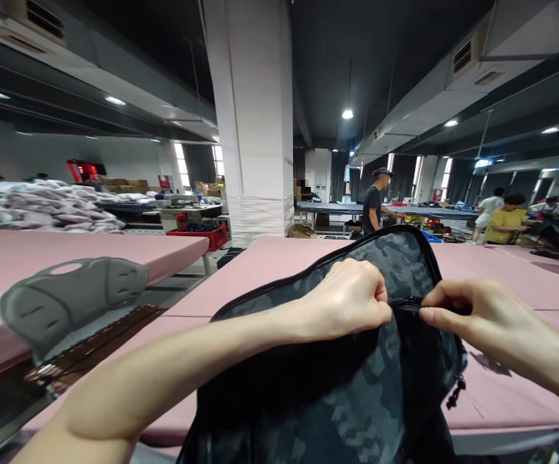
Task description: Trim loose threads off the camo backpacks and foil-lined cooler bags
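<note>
A dark camouflage backpack [347,399] stands upright on a pink-topped table [501,270] right in front of me. My left hand [351,298] is closed in a fist, gripping the fabric at the top of the bag beside its zipper. My right hand [458,310] pinches the zipper pull [412,303] between thumb and fingers, a short way from the left hand. A black cord pull [454,393] dangles on the bag's right side.
A grey padded panel [71,299] lies on the pink table at left, with a gap between the tables. A white pillar [254,116] rises ahead. Stacked bagged goods [37,203] sit at far left. Other people work at tables behind, at centre [372,203] and right [504,222].
</note>
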{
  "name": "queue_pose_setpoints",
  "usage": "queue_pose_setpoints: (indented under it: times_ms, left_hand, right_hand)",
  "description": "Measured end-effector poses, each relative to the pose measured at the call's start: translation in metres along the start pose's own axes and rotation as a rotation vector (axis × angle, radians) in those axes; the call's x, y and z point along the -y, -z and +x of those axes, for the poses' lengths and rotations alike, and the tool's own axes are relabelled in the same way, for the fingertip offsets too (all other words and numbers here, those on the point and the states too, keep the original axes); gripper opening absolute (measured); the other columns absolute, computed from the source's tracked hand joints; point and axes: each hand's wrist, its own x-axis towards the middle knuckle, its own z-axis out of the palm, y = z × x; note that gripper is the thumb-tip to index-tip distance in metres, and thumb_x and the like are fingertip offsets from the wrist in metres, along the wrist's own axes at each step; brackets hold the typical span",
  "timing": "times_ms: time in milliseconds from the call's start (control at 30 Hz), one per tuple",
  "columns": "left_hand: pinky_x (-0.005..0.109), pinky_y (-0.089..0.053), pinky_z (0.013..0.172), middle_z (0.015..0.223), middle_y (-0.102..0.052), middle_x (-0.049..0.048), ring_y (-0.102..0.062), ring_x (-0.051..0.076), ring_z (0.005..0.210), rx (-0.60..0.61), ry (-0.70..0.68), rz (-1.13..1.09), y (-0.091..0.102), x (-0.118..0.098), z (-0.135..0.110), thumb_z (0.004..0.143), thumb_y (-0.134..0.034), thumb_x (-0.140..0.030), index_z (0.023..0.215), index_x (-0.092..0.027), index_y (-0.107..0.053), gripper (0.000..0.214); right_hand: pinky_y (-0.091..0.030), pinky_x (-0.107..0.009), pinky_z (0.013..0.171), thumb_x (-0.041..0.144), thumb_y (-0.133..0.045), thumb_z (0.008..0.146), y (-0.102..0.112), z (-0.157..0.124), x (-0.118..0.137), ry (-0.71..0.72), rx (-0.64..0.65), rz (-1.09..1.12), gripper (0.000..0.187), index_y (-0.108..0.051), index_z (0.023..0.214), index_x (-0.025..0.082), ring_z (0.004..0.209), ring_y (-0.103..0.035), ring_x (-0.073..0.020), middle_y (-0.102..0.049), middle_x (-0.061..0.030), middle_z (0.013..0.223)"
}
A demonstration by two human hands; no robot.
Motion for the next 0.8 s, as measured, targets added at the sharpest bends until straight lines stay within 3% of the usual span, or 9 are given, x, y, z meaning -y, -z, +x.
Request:
queue_pose_setpoints:
  times_ms: [233, 400, 500, 567, 633, 700, 800]
  left_hand:
    - [0.020, -0.030, 0.047, 0.051, -0.057, -0.0015, -0.048, 0.009, 0.048, -0.009, -0.005, -0.050, -0.004, 0.005, -0.006, 0.058, -0.048, -0.016, 0.056, -0.016, -0.060, 0.013]
    - [0.018, -0.034, 0.048, 0.054, -0.057, -0.0014, -0.050, 0.009, 0.052, 0.028, 0.043, -0.152, -0.007, 0.015, -0.004, 0.058, -0.050, -0.019, 0.059, -0.015, -0.062, 0.013]
    - [0.017, -0.033, 0.046, 0.054, -0.056, -0.0013, -0.049, 0.009, 0.051, 0.082, 0.104, -0.220, -0.009, 0.022, 0.001, 0.058, -0.052, -0.021, 0.061, -0.014, -0.063, 0.014]
    - [0.017, -0.034, 0.045, 0.053, -0.054, -0.0015, -0.048, 0.009, 0.050, 0.113, 0.125, -0.270, -0.011, 0.028, 0.004, 0.058, -0.052, -0.022, 0.061, -0.014, -0.062, 0.013]
    - [0.016, -0.033, 0.043, 0.053, -0.053, -0.0018, -0.046, 0.008, 0.049, 0.148, 0.140, -0.325, -0.012, 0.032, 0.006, 0.058, -0.052, -0.023, 0.061, -0.013, -0.061, 0.013]
    - [0.017, -0.033, 0.042, 0.053, -0.052, -0.0020, -0.045, 0.008, 0.048, 0.166, 0.150, -0.356, -0.013, 0.034, 0.006, 0.058, -0.053, -0.023, 0.062, -0.013, -0.061, 0.013]
    - [0.017, -0.033, 0.043, 0.053, -0.052, -0.0023, -0.046, 0.008, 0.049, 0.158, 0.146, -0.341, -0.015, 0.033, 0.006, 0.060, -0.054, -0.023, 0.063, -0.013, -0.062, 0.013]
  right_hand:
    - [-0.027, -0.021, 0.039, 0.044, -0.055, 0.066, -0.004, -0.001, 0.002, -0.037, 0.030, 0.118, 0.029, -0.061, 0.062, 0.017, 0.043, -0.041, -0.0099, -0.050, 0.0001, 0.048]
    - [-0.028, -0.021, 0.037, 0.047, -0.058, 0.064, -0.005, 0.004, -0.004, 0.015, 0.089, 0.288, 0.032, -0.058, 0.055, 0.017, 0.042, -0.040, -0.0085, -0.047, 0.0007, 0.049]
    - [-0.029, -0.021, 0.036, 0.051, -0.059, 0.067, -0.006, 0.006, -0.025, 0.030, 0.112, 0.329, 0.036, -0.064, 0.076, 0.016, 0.040, -0.039, -0.0078, -0.052, 0.0010, 0.055]
    - [-0.033, -0.022, 0.038, 0.053, -0.062, 0.067, -0.008, 0.006, -0.040, 0.058, 0.001, 0.292, 0.047, -0.063, 0.098, 0.018, 0.041, -0.042, -0.0090, -0.055, 0.0011, 0.061]
    - [-0.041, -0.024, 0.047, 0.050, -0.064, 0.067, -0.013, 0.009, -0.050, 0.140, -0.143, 0.227, 0.049, -0.061, 0.106, 0.020, 0.050, -0.050, -0.0122, -0.058, 0.0002, 0.066]
    - [-0.045, -0.025, 0.060, 0.046, -0.063, 0.070, -0.020, 0.013, -0.055, 0.246, -0.169, 0.184, 0.035, -0.065, 0.094, 0.021, 0.065, -0.056, -0.0154, -0.060, -0.0020, 0.073]
    - [-0.043, -0.025, 0.064, 0.043, -0.058, 0.074, -0.029, 0.021, -0.054, 0.260, -0.033, 0.216, 0.024, -0.061, 0.073, 0.019, 0.069, -0.055, -0.0158, -0.060, -0.0027, 0.073]
